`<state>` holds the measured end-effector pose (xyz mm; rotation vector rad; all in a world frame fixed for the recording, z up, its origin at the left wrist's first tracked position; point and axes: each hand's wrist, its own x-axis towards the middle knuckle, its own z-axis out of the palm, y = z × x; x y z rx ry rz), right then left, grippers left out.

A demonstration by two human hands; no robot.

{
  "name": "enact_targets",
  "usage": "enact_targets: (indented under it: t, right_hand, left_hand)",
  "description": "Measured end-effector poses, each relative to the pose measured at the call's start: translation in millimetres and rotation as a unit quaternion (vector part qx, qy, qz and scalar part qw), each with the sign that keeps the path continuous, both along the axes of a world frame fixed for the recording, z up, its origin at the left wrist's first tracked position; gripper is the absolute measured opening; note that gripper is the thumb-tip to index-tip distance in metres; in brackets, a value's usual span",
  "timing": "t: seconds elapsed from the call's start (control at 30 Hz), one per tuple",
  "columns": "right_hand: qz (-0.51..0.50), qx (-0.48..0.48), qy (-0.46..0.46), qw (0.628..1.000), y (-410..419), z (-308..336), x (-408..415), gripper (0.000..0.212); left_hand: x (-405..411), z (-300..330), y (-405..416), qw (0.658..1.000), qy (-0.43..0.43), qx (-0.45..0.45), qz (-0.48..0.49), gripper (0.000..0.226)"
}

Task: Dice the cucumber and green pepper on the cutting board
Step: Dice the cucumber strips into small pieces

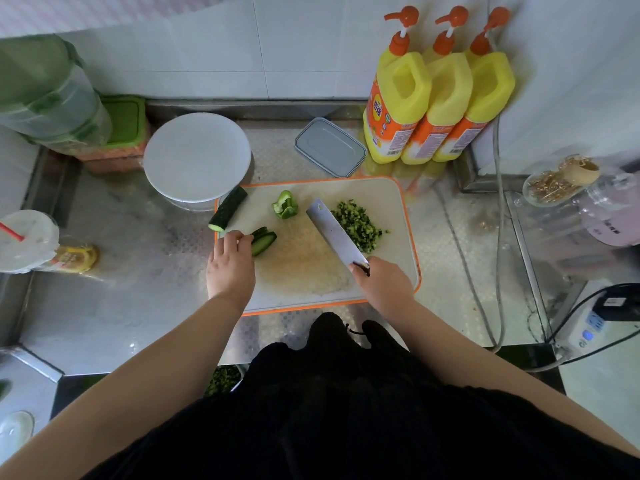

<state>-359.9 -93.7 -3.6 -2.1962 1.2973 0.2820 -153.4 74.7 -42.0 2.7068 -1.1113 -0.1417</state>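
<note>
Steel counter (pixel 138 271): one cleaver (pixel 334 232) (right hand (pixel 382 280)), three yellow bottles (pixel 440 98).

The cutting board (pixel 388 199) was white with an orange rim — the detergent bottles (pixel 440 98) yellow, orange-capped; the cucumber (pixel 228 209) dark green.

My left hand (pixel 230 259) touches cucumber slices (pixel 263 240) at nine o'clock on the cutting board (pixel 304 268). My right hand (pixel 381 278) grips the cleaver (pixel 334 233); diced pile (pixel 358 225) at two o'clock.
</note>
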Motion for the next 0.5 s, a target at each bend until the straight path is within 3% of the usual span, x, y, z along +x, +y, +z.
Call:
enact_targets:
  t: [0.13, 0.5]
  right_hand:
    - [0.004, 0.003, -0.005, 1.0, 0.8, -0.7, -4.9, 0.041]
    - [0.01, 0.013, -0.007, 1.0, -0.1, -2.1, -8.5, 0.043]
  left_hand:
    - [1.3, 9.0, -12.4, 0.995, 0.066, 0.023, 0.073, 0.037]
    - [-8.0, 11.3, -17.6, 0.993, 0.067, -0.003, 0.094, 0.027]
